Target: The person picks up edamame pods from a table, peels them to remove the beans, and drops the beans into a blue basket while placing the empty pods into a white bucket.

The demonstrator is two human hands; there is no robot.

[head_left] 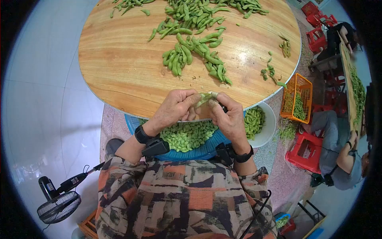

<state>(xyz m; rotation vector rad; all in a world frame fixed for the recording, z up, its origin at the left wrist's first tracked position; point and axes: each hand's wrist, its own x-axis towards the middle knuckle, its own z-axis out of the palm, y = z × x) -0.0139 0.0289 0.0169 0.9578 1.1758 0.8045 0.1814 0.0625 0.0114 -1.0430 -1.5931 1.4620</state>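
My left hand (175, 106) and my right hand (227, 115) meet at the near edge of a round wooden table (119, 67), both pinching one green soybean pod (205, 98) between thumbs and fingers. Right under the hands sits a blue basin (199, 153) full of shelled green beans (187, 135). A white bowl (269, 123) of pods stands just right of it. Heaps of unshelled pods (191, 44) lie on the table beyond the hands.
An orange basket (300, 85) of pods hangs off the table's right side. Another person sits at right beside red stools (304, 151) and a second table. A small fan (57, 205) stands on the floor at lower left.
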